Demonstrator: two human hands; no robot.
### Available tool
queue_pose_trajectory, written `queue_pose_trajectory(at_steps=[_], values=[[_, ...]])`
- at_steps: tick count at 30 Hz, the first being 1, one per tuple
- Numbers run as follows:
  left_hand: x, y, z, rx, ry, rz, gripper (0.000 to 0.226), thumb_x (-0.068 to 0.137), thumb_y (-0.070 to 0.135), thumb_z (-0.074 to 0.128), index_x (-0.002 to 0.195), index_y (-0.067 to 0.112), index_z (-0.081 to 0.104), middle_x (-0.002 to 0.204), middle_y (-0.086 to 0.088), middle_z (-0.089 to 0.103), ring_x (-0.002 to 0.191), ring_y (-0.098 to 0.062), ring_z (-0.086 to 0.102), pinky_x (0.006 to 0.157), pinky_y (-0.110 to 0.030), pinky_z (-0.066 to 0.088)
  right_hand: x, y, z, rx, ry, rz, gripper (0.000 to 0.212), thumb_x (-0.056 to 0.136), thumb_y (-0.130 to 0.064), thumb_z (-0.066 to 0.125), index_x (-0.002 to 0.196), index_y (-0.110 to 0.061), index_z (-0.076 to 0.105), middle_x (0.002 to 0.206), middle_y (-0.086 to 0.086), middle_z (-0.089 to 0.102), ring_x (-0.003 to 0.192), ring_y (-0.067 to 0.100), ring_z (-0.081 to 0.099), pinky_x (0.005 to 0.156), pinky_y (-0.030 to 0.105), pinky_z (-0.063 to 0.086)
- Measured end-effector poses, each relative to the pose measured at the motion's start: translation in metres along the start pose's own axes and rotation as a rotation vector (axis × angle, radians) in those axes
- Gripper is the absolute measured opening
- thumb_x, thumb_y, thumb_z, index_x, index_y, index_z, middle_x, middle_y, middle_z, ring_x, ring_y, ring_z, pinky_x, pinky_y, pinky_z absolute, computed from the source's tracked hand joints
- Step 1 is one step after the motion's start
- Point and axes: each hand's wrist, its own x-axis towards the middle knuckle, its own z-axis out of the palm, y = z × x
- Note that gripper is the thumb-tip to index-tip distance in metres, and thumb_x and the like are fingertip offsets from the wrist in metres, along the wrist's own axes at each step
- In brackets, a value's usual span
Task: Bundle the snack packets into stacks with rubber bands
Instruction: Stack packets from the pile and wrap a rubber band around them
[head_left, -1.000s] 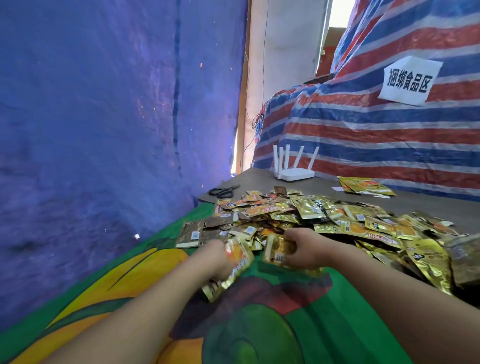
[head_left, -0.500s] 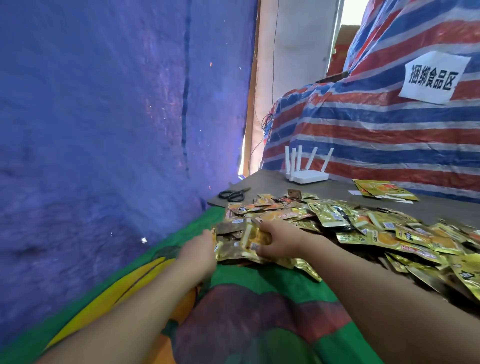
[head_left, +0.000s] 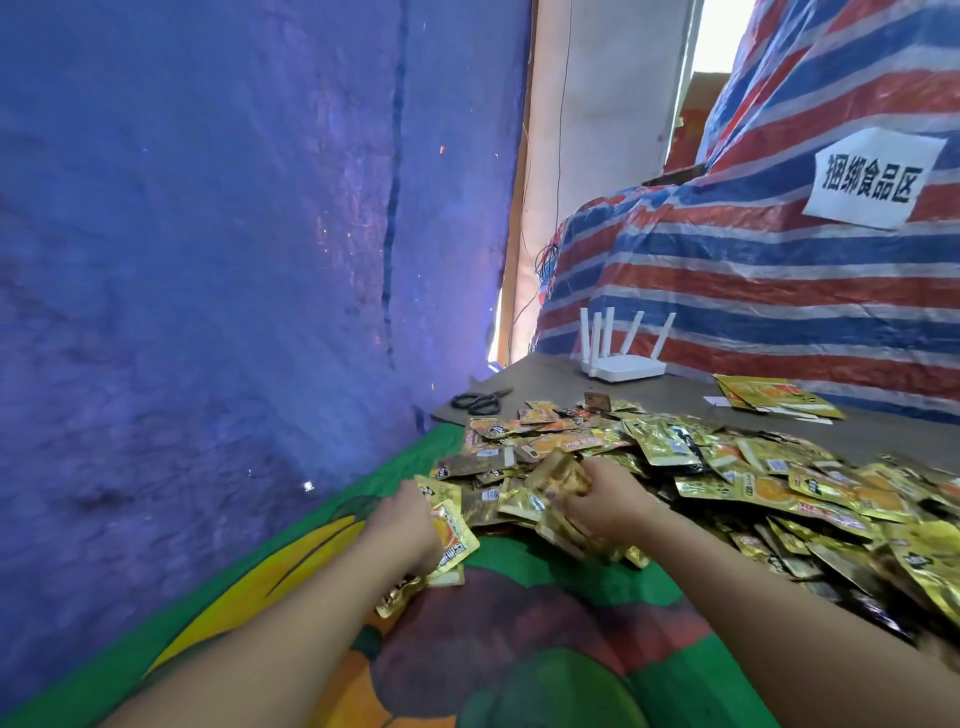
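Snack packets, small gold-foil sachets with orange print, sit gathered in my left hand (head_left: 410, 525), fingers curled round a thin stack (head_left: 447, 540) at the near edge of the green printed cloth (head_left: 545, 675). My right hand (head_left: 605, 501), a second ago nearer me, has reached into the heap (head_left: 727, 467) and now pinches more packets. The stack is growing; no rubber band shows yet. Beyond lie black scissors (head_left: 480, 401) and a white router (head_left: 623, 364).
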Motion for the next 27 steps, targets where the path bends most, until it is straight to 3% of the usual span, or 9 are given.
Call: queue_pose_trajectory(at_steps=[4,6,8,11,15,17,20,25,27], values=[[-0.005,-0.012,-0.011,-0.044,0.028,0.055,0.03,0.085,0.017,0.06,0.114,0.01,0.06,0.121,-0.009,0.064,0.11,-0.027,0.062,0.085,-0.031,0.05,0.015,-0.004,0.004,-0.145,-0.165,0.012,0.063,0.092,-0.053,0.061,0.139,-0.013,0.05,0.135,0.006,0.056,0.124,0.025,0.053,0.1,0.035,0.044],[-0.003,-0.019,-0.02,-0.128,0.041,0.109,0.01,0.084,0.026,0.067,0.088,0.017,0.064,0.098,-0.003,0.068,0.09,-0.023,0.065,0.074,-0.03,0.051,0.012,-0.002,0.008,-0.333,-0.176,-0.08,0.056,0.092,-0.062,0.053,0.129,-0.02,0.057,0.129,0.001,0.059,0.134,0.024,0.045,0.113,0.044,0.031],[0.003,-0.022,-0.029,-0.204,0.033,0.158,0.015,0.084,0.029,0.07,0.077,0.02,0.06,0.086,0.001,0.065,0.081,-0.02,0.063,0.065,-0.027,0.048,0.006,0.005,0.006,-0.492,-0.168,-0.199,0.054,0.091,-0.069,0.046,0.114,-0.023,0.06,0.12,-0.001,0.061,0.135,0.023,0.043,0.117,0.046,0.023],[0.016,-0.017,-0.045,-0.109,-0.046,0.274,0.017,0.085,0.027,0.07,0.089,0.025,0.054,0.094,0.002,0.062,0.085,-0.02,0.064,0.065,-0.027,0.052,-0.007,0.015,-0.009,-0.565,-0.227,-0.381,0.044,0.089,-0.068,0.05,0.093,-0.024,0.053,0.117,-0.001,0.058,0.115,0.021,0.054,0.111,0.041,0.034],[0.036,0.013,-0.046,0.055,-0.227,0.448,0.029,0.088,0.031,0.07,0.11,0.023,0.053,0.112,-0.001,0.06,0.102,-0.023,0.061,0.089,-0.04,0.053,-0.014,0.014,-0.019,-0.48,-0.375,-0.548,0.041,0.089,-0.052,0.063,0.112,-0.018,0.064,0.142,-0.001,0.053,0.134,0.019,0.045,0.117,0.034,0.028],[0.043,0.027,-0.036,0.091,-0.23,0.476,0.046,0.089,0.035,0.069,0.126,0.015,0.051,0.124,-0.005,0.056,0.107,-0.023,0.058,0.09,-0.034,0.049,-0.016,0.006,-0.021,-0.56,-0.436,-0.545,0.032,0.089,-0.048,0.065,0.102,-0.02,0.061,0.121,0.001,0.061,0.12,0.021,0.054,0.115,0.038,0.029],[0.048,0.034,-0.02,0.075,-0.264,0.467,0.065,0.088,0.037,0.07,0.142,0.013,0.043,0.143,-0.007,0.048,0.125,-0.025,0.05,0.095,-0.03,0.041,-0.017,0.004,-0.028,-0.64,-0.456,-0.493,0.022,0.09,-0.043,0.064,0.099,-0.025,0.056,0.098,-0.001,0.06,0.096,0.021,0.055,0.091,0.034,0.043],[0.039,0.019,-0.018,0.036,-0.173,0.481,0.072,0.086,0.037,0.073,0.146,0.015,0.039,0.147,-0.004,0.043,0.131,-0.021,0.044,0.1,-0.025,0.036,-0.018,0.011,-0.033,-0.538,-0.514,-0.41,0.024,0.091,-0.033,0.067,0.11,-0.024,0.055,0.102,-0.004,0.059,0.089,0.016,0.056,0.064,0.025,0.042],[0.034,0.007,-0.019,0.022,-0.167,0.482,0.074,0.085,0.037,0.074,0.146,0.016,0.038,0.147,-0.002,0.043,0.13,-0.019,0.045,0.1,-0.024,0.037,-0.02,0.015,-0.037,-0.466,-0.56,-0.34,0.028,0.091,-0.031,0.066,0.116,-0.027,0.054,0.105,-0.007,0.06,0.093,0.015,0.058,0.067,0.023,0.045]])
